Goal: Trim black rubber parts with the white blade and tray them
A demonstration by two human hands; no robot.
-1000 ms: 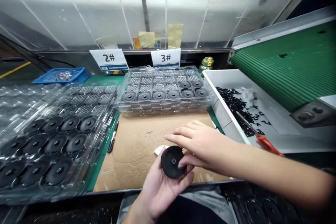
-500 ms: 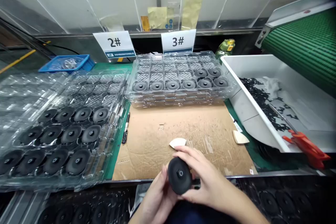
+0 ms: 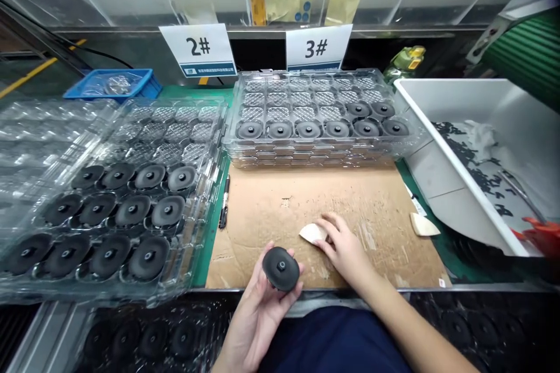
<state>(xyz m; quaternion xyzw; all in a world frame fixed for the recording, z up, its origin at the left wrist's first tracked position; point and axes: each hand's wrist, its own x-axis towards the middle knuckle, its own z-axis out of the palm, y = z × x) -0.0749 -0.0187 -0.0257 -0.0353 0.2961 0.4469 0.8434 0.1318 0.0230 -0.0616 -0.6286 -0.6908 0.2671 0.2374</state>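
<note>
My left hand [image 3: 256,317] holds a round black disc part [image 3: 280,268] with a small centre hole, just above the bench's front edge. My right hand [image 3: 343,247] rests on the cardboard sheet [image 3: 280,210], its fingertips touching a small cream wedge-shaped piece [image 3: 311,232]. A second cream wedge [image 3: 422,225] lies at the cardboard's right edge. To the left a clear blister tray [image 3: 192,145] holds several black discs. A stack of clear trays [image 3: 319,154] behind the cardboard, under the "3#" sign [image 3: 318,48], has one row and two more filled.
A white bin [image 3: 441,169] at the right holds small black scraps and red-handled cutters [image 3: 540,233]. A black pen [image 3: 224,210] lies beside the cardboard. A blue tray [image 3: 109,84] and the "2#" sign [image 3: 199,49] stand at the back. More black discs sit in trays below the bench edge [image 3: 144,338].
My right hand let go of the black disc and moved forward onto the cardboard to the cream wedge. The left hand keeps the disc. The view tilted downward.
</note>
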